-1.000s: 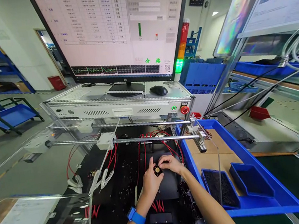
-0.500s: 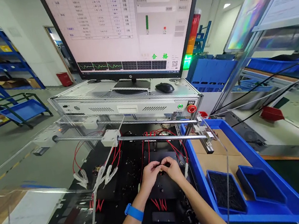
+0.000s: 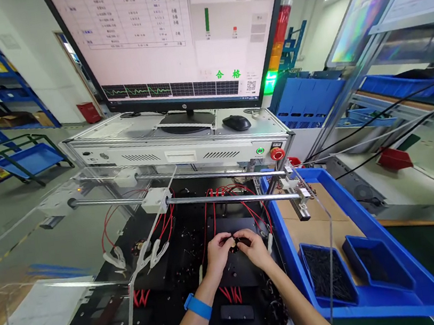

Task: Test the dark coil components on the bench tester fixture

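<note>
My left hand (image 3: pixel 218 252) and my right hand (image 3: pixel 255 248) meet over the black bench plate (image 3: pixel 227 276). Between their fingertips is a small round part (image 3: pixel 234 246), dark with a copper or brass tint, mostly covered by the fingers. Each hand pinches one side of it with thumb and fingers. A blue band (image 3: pixel 198 307) circles my left wrist. To the left, a similar round part (image 3: pixel 138 247) lies beside white clips (image 3: pixel 158 254) on red wires. Another white clip (image 3: pixel 270 243) stands just right of my right hand.
Metal rails (image 3: pixel 222 199) cross above the bench beyond my hands. A clear plastic cover edge (image 3: pixel 132 287) runs on the left. On the right is a blue tray (image 3: pixel 368 206) with a bin (image 3: pixel 329 274) of black pieces. A monitor (image 3: pixel 180 44) stands behind, near a red button (image 3: pixel 277 153).
My fingers have drawn slightly apart, and more of the round part shows between them. The whole view has shifted a little.
</note>
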### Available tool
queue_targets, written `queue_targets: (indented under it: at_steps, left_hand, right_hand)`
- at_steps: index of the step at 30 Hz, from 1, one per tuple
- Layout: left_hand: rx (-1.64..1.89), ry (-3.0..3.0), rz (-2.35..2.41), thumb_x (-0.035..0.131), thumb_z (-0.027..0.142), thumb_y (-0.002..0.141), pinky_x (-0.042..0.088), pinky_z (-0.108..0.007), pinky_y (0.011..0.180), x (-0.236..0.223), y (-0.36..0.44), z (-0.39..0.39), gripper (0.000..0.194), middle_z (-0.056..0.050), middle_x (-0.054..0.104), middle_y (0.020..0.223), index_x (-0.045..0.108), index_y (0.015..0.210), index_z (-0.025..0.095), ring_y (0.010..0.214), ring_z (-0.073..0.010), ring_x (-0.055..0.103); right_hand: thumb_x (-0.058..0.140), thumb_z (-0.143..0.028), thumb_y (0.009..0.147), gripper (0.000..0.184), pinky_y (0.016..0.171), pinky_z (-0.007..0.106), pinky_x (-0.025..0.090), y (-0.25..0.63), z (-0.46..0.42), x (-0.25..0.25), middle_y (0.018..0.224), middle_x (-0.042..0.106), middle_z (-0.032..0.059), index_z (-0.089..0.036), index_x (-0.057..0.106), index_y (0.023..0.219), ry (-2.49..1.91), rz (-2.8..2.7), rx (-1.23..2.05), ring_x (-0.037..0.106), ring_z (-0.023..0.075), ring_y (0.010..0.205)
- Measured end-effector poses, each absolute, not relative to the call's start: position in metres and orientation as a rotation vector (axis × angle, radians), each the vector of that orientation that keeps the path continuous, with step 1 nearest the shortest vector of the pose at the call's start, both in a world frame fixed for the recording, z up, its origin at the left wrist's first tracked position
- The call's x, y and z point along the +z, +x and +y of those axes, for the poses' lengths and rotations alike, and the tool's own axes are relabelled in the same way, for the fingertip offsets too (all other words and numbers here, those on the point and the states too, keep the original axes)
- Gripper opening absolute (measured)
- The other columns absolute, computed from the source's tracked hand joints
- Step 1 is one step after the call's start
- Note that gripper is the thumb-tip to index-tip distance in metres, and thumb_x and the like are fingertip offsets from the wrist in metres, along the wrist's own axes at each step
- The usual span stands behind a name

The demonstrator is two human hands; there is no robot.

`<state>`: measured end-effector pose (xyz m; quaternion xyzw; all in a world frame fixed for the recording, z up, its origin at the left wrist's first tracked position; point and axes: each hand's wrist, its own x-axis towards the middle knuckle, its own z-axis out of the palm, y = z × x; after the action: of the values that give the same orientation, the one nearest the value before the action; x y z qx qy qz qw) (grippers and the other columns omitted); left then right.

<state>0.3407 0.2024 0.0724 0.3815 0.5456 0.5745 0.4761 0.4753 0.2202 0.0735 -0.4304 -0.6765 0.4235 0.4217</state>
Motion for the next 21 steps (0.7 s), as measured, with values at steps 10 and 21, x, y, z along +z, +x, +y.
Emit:
queue_targets:
  at_steps: [10, 21]
  left_hand:
    - [1.407, 1.029, 1.471, 0.054, 0.017, 0.059, 0.048, -0.026, 0.064, 0.063, 0.347, 0.208, 0.013, -0.002, 0.064, 0.068, 0.062, 0.069, 0.015, 0.066, -0.0151, 0.060]
    - [1.412, 1.453, 1.451, 0.047, 0.016, 0.076, 0.047, -0.037, 0.087, 0.069, 0.320, 0.177, 0.022, -0.007, 0.064, 0.098, 0.064, 0.089, 0.018, 0.094, -0.0184, 0.059]
  right_hand:
    - [0.047, -0.024, 0.071, 0.037, 0.091, 0.039, 0.042, 0.498, 0.248, 0.060, 0.107, 0.060, 0.0116, -0.014, 0.057, 0.106, -1.410, -1.263, 0.652, 0.055, 0.0220, 0.099]
    - [0.051, -0.024, 0.064, 0.034, 0.073, 0.036, 0.043, 0.527, 0.280, 0.052, 0.089, 0.058, 0.0113, -0.014, 0.056, 0.096, -1.938, -1.429, 0.547, 0.057, 0.0257, 0.085]
